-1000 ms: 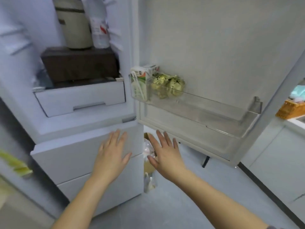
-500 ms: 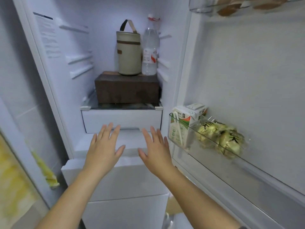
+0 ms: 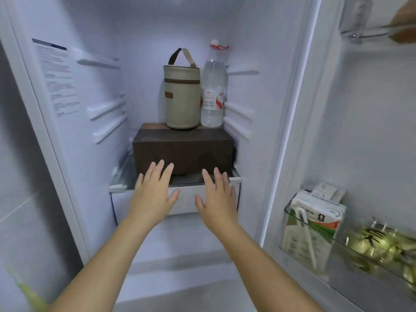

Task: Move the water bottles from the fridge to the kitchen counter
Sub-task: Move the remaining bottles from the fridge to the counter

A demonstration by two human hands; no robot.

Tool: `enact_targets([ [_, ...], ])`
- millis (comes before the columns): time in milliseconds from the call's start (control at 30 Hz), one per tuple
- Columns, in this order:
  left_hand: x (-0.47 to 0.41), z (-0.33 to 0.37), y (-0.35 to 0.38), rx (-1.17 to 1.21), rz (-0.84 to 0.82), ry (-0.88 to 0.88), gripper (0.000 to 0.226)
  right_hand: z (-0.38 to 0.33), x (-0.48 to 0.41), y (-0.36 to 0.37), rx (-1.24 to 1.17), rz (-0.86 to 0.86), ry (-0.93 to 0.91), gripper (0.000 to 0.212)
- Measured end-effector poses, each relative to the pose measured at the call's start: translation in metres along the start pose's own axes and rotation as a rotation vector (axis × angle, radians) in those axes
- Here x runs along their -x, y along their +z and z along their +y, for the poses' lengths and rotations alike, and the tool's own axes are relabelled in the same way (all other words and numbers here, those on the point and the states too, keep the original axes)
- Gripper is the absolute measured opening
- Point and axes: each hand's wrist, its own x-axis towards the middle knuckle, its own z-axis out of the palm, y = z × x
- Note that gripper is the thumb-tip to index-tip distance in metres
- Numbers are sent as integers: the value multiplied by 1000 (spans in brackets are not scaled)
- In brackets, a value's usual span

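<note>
I see the fridge (image 3: 94, 140) standing open with a glass shelf (image 3: 117, 188) across it, and a dark brown box (image 3: 183, 152) fills most of that shelf. A white drawer front (image 3: 186, 202) sits just below the shelf's front edge. On the box top stands a beige cylindrical bag (image 3: 182, 99) with a brown strap handle, at the back and near the middle. To the right, the door bin (image 3: 344, 264) holds a green-and-white carton (image 3: 313, 230) with a straw at its near end, and gold-wrapped pieces (image 3: 380, 246) beside it.

The water bottle (image 3: 213, 91) stands upright at the back right corner of the box top, touching or just beside the bag. My left hand (image 3: 153, 194) and right hand (image 3: 218, 199) are both flat and empty, fingers straight and spread. They hover side by side over the shelf's front edge, with the left fingertips in front of the box's front face. The bottle is well behind and above both hands, more in line with the right one. The box is between the bottle and the hands.

The bottle is clear ribbed plastic with a red-and-white label and a pale cap. The bag looks like matte fabric and the box has sharp, flat faces.
</note>
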Motion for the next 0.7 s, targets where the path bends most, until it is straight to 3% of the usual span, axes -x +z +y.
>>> enact_targets([
  [200,-97,-26,-6,-4,95,70,68,-21,-88,-1,53,139,93,70],
  [433,-174,-29,-5,45,78,13,57,-23,-141,1,72,99,111,66],
  [533,-196,-29,-5,6,30,-39,54,-18,-141,6,118,120,94,61],
  [700,-215,-40,2,-4,-114,-120,59,-14,-165,-7,133,340,89,40],
])
